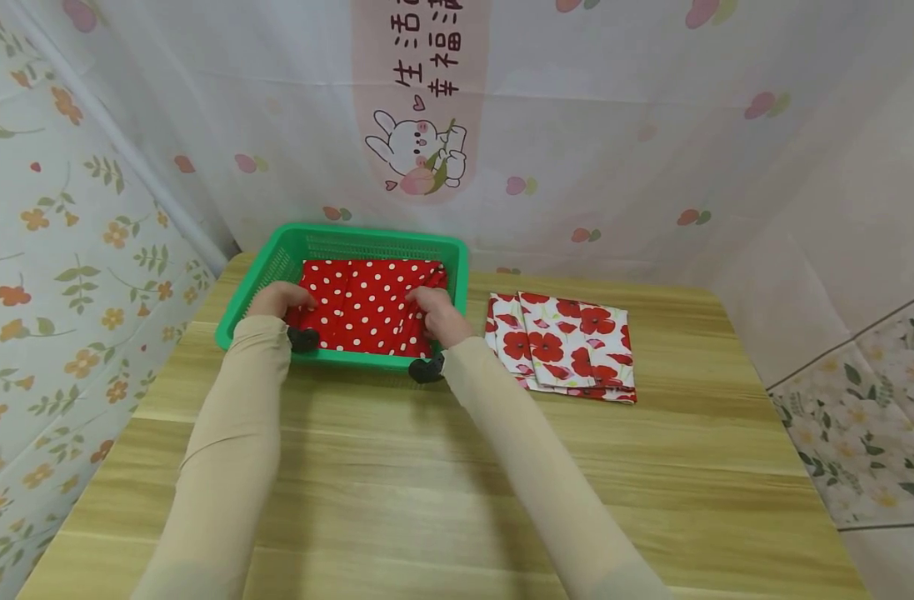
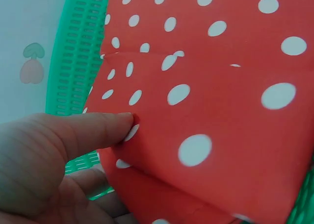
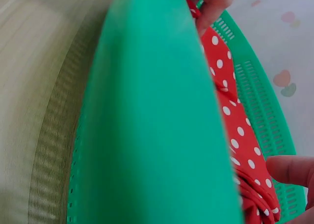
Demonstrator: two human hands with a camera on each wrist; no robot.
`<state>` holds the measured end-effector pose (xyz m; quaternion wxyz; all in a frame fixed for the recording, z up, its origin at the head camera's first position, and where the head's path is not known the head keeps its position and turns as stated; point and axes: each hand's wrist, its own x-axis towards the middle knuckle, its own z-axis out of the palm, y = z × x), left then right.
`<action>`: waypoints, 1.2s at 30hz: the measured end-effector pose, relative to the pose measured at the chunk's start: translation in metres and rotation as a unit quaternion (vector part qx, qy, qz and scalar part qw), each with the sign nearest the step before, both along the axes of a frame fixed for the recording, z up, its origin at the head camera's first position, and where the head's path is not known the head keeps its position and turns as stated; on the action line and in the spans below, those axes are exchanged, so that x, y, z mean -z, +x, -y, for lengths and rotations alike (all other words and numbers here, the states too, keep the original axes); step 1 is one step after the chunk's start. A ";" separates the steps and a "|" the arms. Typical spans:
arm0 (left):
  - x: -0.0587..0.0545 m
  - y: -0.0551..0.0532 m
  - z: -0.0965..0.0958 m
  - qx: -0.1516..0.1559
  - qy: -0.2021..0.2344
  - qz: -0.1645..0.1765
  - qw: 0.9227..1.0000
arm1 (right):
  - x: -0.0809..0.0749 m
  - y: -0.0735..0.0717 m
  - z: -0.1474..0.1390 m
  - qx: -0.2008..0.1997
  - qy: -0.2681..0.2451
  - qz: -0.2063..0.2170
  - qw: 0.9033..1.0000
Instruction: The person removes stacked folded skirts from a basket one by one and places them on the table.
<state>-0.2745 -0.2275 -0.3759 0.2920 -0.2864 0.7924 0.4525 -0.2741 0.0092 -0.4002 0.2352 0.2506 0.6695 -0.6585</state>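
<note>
A folded red cloth with white polka dots [image 1: 374, 304] lies in a green plastic basket [image 1: 460, 275]. At the cloth's left end, my left hand [image 1: 280, 298] pinches its edge, thumb on top and the other fingers under the layer, as the left wrist view shows. My right hand [image 1: 440, 312] is over the right end, beside the basket's right wall. In the right wrist view its thumb [image 3: 292, 170] is extended beside the bunched cloth end [image 3: 255, 199]; most of its other fingers are out of frame. The basket's near rim [image 3: 162, 111] blocks much of that view.
A folded white cloth with red poppies [image 1: 569, 346] lies on the wooden table [image 1: 382, 492] to the right of the basket. Behind the table hangs a printed curtain [image 1: 576, 125], and a floral one [image 1: 74, 250] is on the left. Dark wrist straps [image 1: 427, 369] sit at the near rim.
</note>
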 end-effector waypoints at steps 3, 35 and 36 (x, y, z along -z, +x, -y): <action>0.000 0.000 0.002 0.000 0.017 -0.003 1.000 | 0.005 -0.003 0.005 0.015 0.007 -0.022 1.000; 0.001 -0.008 0.007 0.024 0.027 -0.054 0.998 | 0.002 -0.013 0.014 -0.048 0.160 -0.075 0.983; 0.000 -0.008 0.008 0.032 0.029 -0.060 0.997 | 0.001 -0.013 0.013 -0.046 0.157 -0.077 0.984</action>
